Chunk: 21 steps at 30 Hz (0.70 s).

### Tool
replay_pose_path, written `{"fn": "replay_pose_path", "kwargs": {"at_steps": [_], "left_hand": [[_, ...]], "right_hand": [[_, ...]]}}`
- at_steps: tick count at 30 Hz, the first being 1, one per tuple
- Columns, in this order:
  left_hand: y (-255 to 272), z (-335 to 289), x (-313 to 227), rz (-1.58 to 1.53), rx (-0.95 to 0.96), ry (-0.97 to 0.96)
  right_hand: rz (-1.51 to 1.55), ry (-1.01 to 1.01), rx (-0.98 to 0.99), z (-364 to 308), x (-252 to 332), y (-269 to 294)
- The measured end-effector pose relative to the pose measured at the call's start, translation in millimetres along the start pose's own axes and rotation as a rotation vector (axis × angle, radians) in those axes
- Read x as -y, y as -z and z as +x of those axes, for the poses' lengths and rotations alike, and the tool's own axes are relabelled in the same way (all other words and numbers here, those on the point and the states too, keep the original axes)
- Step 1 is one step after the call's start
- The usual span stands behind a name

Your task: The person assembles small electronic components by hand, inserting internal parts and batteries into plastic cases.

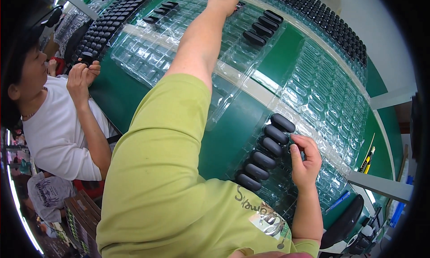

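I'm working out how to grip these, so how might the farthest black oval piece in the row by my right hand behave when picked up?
The black oval piece is probably stiff, as its outline shows a clean, even curve. It may slip a little, since its surface looks smooth and rounded. Its weight isn't clear.

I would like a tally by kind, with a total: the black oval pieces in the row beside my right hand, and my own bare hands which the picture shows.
Black oval pieces in that row: 6
Your bare hands, left hand and right hand: 2
Total: 8
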State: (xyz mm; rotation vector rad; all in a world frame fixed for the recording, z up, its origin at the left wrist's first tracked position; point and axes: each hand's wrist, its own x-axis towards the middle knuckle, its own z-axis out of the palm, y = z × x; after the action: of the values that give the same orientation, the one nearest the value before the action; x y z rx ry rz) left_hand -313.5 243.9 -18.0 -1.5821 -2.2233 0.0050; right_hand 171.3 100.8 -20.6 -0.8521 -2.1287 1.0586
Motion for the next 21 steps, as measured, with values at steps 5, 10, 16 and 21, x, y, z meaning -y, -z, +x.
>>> {"fn": "replay_pose_path", "kwargs": {"at_steps": [5, 10, 16, 21], "left_hand": [[28.2, -29.9, -7.4, -0.278, -0.150, 0.066], [108.1, -113.8, -68.5, -0.925, -0.425, -0.404], [174.3, -221.6, -145.7, -1.102, -0.357, -0.861], [185.6, -274.0, -177.7, -1.582, -0.137, -0.585]], "right_hand": [[0.046, 0.000, -0.020, -6.5, 3.2, 5.9], [0.260, -0.130, -0.020, -6.5, 15.9, 14.2], [1.036, -0.482, 0.040, 1.0, 44.3, 18.0], [0.970, -0.344, 0.037, -29.6, 44.3, 20.3]]}}
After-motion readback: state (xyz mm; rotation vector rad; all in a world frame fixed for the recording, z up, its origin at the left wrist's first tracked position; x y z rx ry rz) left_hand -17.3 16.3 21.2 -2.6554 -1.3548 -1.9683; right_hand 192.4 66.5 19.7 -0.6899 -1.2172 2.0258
